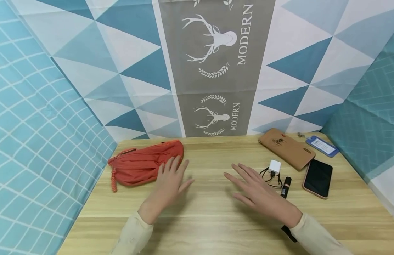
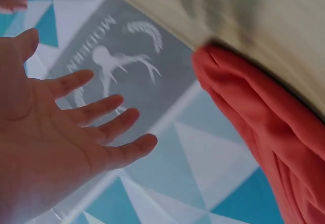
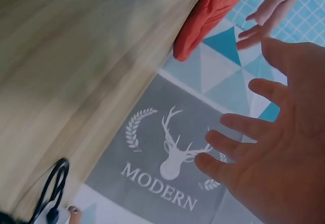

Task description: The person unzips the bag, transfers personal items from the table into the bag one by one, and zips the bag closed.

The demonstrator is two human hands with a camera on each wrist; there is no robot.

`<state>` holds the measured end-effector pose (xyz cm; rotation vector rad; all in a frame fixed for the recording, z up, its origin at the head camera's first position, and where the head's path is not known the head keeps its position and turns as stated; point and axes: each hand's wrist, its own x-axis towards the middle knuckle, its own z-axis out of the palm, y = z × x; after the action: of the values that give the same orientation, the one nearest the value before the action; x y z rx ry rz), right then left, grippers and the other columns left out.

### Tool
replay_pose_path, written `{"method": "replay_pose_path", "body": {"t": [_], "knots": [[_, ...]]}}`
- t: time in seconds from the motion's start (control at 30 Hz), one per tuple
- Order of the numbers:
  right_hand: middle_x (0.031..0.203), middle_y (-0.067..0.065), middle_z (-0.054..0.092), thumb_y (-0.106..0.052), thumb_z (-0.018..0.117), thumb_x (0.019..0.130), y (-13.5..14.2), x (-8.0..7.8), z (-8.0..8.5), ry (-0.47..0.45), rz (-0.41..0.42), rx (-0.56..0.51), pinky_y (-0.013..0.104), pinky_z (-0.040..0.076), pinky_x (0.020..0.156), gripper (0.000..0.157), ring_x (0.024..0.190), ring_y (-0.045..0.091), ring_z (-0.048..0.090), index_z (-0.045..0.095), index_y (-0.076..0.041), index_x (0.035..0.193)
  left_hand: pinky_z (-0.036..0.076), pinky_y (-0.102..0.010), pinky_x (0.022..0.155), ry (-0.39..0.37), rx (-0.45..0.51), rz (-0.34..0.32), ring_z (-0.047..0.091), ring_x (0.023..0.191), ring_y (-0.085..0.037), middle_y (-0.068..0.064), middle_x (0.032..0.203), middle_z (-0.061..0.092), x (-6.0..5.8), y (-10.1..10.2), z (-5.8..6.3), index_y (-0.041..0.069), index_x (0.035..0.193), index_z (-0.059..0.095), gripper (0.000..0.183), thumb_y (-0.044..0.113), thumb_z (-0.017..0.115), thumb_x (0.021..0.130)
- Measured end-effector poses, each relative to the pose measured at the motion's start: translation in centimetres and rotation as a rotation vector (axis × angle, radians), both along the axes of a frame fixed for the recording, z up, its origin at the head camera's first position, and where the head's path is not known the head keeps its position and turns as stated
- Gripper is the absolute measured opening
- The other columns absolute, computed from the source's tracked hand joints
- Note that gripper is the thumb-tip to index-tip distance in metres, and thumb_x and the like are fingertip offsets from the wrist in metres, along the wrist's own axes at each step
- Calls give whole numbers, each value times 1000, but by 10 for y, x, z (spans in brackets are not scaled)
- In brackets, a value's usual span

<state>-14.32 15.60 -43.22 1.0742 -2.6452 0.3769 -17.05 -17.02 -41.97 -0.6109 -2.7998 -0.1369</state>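
My left hand (image 1: 167,184) hovers with spread fingers beside a red fabric pouch (image 1: 142,164), overlapping its right end in the head view. In the left wrist view the palm of the left hand (image 2: 66,117) faces the camera with nothing in it, and the red pouch (image 2: 264,117) is apart from it. My right hand (image 1: 260,194) is also spread and holds nothing. Nearest to it lie a white charger plug (image 1: 275,166) with a black cable and a small black tube (image 1: 286,187), partly hidden by the hand. The right wrist view shows the right hand (image 3: 274,132) with parted fingers.
On the right of the wooden table (image 1: 197,226) lie a tan wallet (image 1: 287,148), a blue card holder (image 1: 322,146) and a phone (image 1: 317,178) with a dark screen. A black item (image 1: 288,233) shows under the right wrist. Patterned cloth walls (image 1: 216,81) stand behind and at both sides.
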Motion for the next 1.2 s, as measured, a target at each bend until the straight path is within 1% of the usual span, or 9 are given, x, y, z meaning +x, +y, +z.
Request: {"method": "replay_pose_path", "body": {"t": [0.07,0.17,0.27,0.33,0.43,0.53,0.7,0.97,1.2], "knots": [[163,8,24,-38,58,100,-5,-3,1,7,11,9,56,27,113,66,149,31,22,27,-30,158,32,-66,104,-21,30,31,35,136,-43,-23,148,40,-4,-9,2,11,146,47,65,49,61,96],[161,8,29,-38,58,101,-13,-8,2,24,31,22,54,29,113,65,148,30,26,27,-30,158,34,-65,101,-49,38,80,39,133,-44,-24,145,43,-9,-22,4,7,144,49,63,48,59,98],[158,9,35,-36,59,100,-21,-12,3,29,55,26,52,32,112,65,146,30,30,28,-29,158,36,-65,100,-91,47,117,40,132,-47,-27,144,43,-16,-32,0,5,144,48,63,47,57,99],[155,11,38,-36,58,101,-27,-14,4,26,72,23,52,32,112,64,144,31,33,30,-27,157,35,-67,101,-154,62,140,37,134,-50,-29,147,39,-22,-38,-5,3,146,45,65,47,56,100],[154,11,41,-39,52,103,-35,-16,5,6,90,25,51,31,113,59,144,30,34,30,-26,157,29,-71,103,-289,84,169,28,139,-54,-31,153,31,-30,-48,-14,3,151,39,67,46,54,101],[152,11,42,-42,46,105,-42,-21,4,-13,102,24,51,32,113,57,143,31,35,31,-25,157,24,-74,104,-408,87,182,21,141,-56,-31,155,28,-33,-55,-20,4,152,36,67,45,53,101],[149,12,45,-42,47,105,-54,-33,4,-31,108,19,51,33,111,58,140,31,39,30,-23,157,26,-77,101,-451,91,126,21,141,-57,-26,153,36,-34,-56,-16,6,148,44,62,42,58,99],[147,16,46,-31,56,102,-77,-49,0,-31,155,43,49,37,109,58,136,33,43,37,-14,154,29,-73,102,-498,98,29,27,141,-52,-18,152,43,-26,-41,-14,12,144,51,60,45,64,95],[147,21,45,-21,65,97,-98,-66,-5,-4,145,-11,58,33,109,55,136,40,41,46,-8,147,31,-71,103,-512,96,-40,28,141,-48,-16,150,45,-15,-30,-13,12,142,54,61,46,67,93]]}}
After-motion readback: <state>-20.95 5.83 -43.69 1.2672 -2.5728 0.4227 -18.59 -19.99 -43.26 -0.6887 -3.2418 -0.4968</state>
